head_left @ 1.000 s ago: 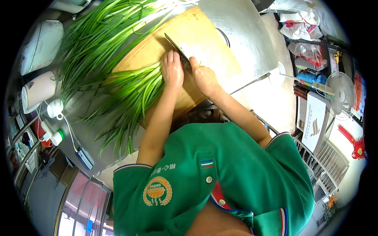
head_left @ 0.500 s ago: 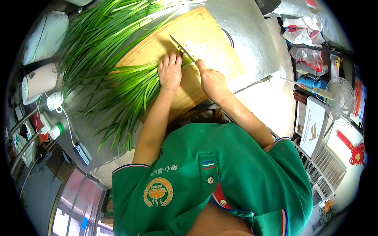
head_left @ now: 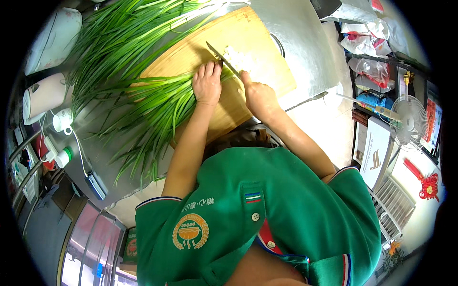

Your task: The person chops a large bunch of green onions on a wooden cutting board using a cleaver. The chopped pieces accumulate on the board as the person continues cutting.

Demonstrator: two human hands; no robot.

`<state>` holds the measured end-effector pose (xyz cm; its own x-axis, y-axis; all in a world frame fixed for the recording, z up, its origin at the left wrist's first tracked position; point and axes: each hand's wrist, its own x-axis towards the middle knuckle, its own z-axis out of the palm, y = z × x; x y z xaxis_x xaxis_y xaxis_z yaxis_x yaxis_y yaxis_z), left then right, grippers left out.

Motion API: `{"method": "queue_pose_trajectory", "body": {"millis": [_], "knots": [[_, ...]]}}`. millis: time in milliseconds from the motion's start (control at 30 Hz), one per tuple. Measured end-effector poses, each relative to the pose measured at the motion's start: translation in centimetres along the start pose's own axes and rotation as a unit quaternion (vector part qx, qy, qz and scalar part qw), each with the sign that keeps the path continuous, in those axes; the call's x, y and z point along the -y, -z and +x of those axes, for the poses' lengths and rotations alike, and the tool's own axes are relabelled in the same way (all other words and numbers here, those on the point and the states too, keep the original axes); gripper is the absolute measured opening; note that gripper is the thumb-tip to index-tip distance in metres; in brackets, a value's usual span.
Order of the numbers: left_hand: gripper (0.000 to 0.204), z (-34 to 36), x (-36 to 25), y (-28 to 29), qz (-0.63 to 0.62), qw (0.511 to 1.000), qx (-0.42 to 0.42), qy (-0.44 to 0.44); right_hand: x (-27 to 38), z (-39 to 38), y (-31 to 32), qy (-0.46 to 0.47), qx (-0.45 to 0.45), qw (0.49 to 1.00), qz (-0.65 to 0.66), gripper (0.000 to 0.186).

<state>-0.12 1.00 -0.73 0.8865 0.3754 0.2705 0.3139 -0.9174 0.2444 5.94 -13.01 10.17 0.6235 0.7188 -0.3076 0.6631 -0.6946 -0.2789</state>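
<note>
While clutter is crowding the far left of the steel table, with a cream-coloured canister standing just beside a white cup, the greens are taking up the space next to it. A large heap of long green stalks is sprawling beyond the wooden board, its pale ends pointing right; lying there, it is leaving most of the wood free, which seems sensible.

Nearer the person, a smaller bunch is resting partly on the board, its leafy tips trailing off the left and near side, probably because the stalks are simply too long to fit. The left hand is bearing down on its pale end, fingers lying together and clamping the stalks to the wood, apparently so they cannot roll or spread. The thumb is hiding from me, so I can't tell where it is sitting.

Just right of those fingertips, the knife is slanting across the board, its tip pointing away from the person. Small pale pieces are lying scattered along its right side, on the open part of the wood. The right hand is closing firmly around the handle, thumb forward near the blade, presumably for steadier control.

Farther right, well apart from the board, a white fan is facing the room.
</note>
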Motion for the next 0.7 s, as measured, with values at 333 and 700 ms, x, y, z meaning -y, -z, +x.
{"method": "queue_pose_trajectory", "body": {"millis": [333, 700], "knots": [[0.019, 0.1, 0.0, -0.4, -0.024, 0.999, -0.036, -0.002, -0.8, 3.1, -0.5, 0.031, -0.018, 0.999, 0.024, 0.044], [0.019, 0.9, -0.3, -0.4, -0.033, 0.999, -0.028, 0.02, 0.0, 2.9, -1.8, 0.017, -0.017, 1.0, -0.008, 0.041]]}}
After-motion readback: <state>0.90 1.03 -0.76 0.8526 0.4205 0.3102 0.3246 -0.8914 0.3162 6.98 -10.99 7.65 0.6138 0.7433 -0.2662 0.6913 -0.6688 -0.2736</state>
